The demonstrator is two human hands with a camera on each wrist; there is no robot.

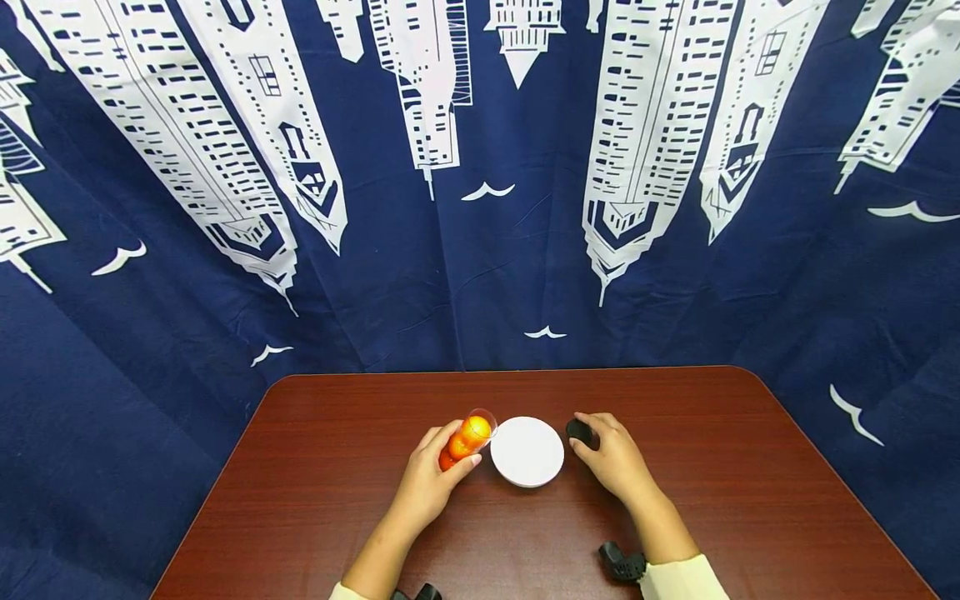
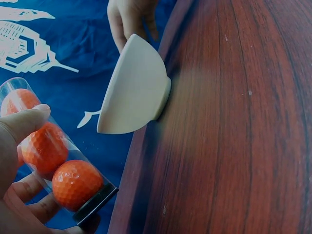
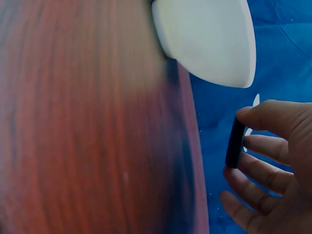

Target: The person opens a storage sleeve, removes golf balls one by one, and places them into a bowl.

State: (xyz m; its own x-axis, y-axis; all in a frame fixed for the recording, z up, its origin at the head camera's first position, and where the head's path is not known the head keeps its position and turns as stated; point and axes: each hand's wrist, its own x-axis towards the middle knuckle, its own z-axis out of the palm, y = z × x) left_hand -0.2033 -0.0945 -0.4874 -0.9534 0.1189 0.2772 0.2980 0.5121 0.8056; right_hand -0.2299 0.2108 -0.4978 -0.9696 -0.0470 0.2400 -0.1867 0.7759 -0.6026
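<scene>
My left hand (image 1: 429, 482) grips a clear plastic tube (image 2: 73, 146) holding orange golf balls (image 2: 77, 184). In the left wrist view the thumb lies across the tube, and a black cap (image 2: 96, 202) closes its lower end; the tube is tilted. In the head view its uncapped upper end leans toward a white bowl (image 1: 527, 452), which stands upright on the table between the hands. On the bowl's right, my right hand (image 1: 617, 462) pinches a round black cap (image 3: 236, 143) by its edges, between thumb and fingers. The cap is apart from the bowl.
Beneath everything is a dark red-brown wooden table (image 1: 750, 500) with rounded far corners. Behind its far edge hangs a navy cloth (image 1: 510, 275) printed with white buildings and birds. A black wrist device (image 1: 622, 563) sits by the right sleeve.
</scene>
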